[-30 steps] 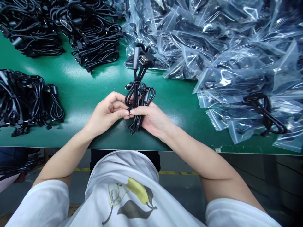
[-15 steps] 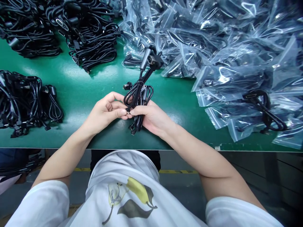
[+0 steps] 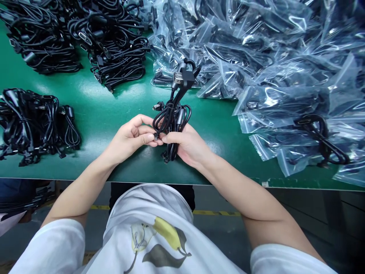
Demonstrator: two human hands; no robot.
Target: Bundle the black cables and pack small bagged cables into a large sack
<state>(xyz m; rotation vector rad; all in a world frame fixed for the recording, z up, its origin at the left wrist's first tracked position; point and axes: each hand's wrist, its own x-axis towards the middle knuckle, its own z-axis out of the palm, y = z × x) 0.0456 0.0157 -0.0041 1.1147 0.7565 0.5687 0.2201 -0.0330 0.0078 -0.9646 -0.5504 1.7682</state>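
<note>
A bundle of black cables (image 3: 170, 114), coiled and tied, is held above the green table near its front edge. My right hand (image 3: 190, 144) is closed round the bundle's lower part, with the thumb across the front. My left hand (image 3: 138, 135) pinches a small black connector (image 3: 156, 136) of that bundle between thumb and fingers. A larger plug with a metal end (image 3: 179, 79) points up and left at the bundle's top. Other small connectors hang below the right hand. Some of the right fingers are hidden behind the cables.
Tied black cables lie in piles at the back left (image 3: 119, 62) and at the left (image 3: 31, 123) of the green table (image 3: 114, 110). Clear plastic bags (image 3: 273, 80) with cables inside cover the back and right. One loose cable bundle (image 3: 322, 139) rests on the bags.
The upper plug of the bundle has turned so that its metal end shows. Both hands keep their hold, and the whole view has shifted slightly.
</note>
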